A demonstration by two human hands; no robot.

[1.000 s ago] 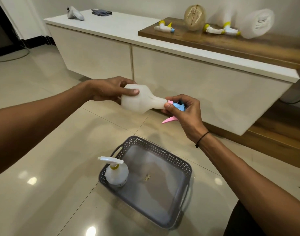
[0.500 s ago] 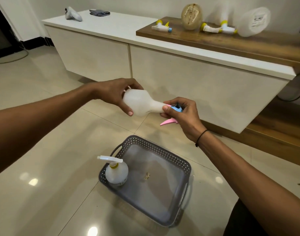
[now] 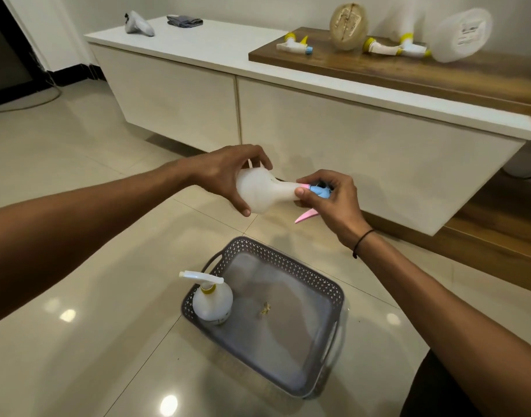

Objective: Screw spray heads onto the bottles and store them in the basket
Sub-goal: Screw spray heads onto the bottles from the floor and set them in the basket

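Note:
A white plastic bottle [image 3: 262, 192] lies sideways in the air above the floor, its neck pointing right. My left hand [image 3: 228, 173] grips its round body from above. My right hand [image 3: 327, 198] pinches the blue and pink spray head [image 3: 316, 191] seated on the neck; its pink trigger [image 3: 305, 216] sticks out below. On the floor below sits a grey basket [image 3: 327, 291] holding one upright white bottle [image 3: 211, 300] with a white and yellow spray head in its near left corner.
A long white cabinet [image 3: 318, 127] stands behind, topped by a wooden board [image 3: 408, 70] with loose yellow-collared spray heads [image 3: 294, 46] [image 3: 384, 49], a tan bottle [image 3: 348, 25] and a large white bottle [image 3: 461, 34]. A grey cloth [image 3: 184, 20] lies far left.
My left hand has re-gripped the bottle's body, its fingers moving over the top and round it. My right hand stays on the spray head. The bottle has shifted little.

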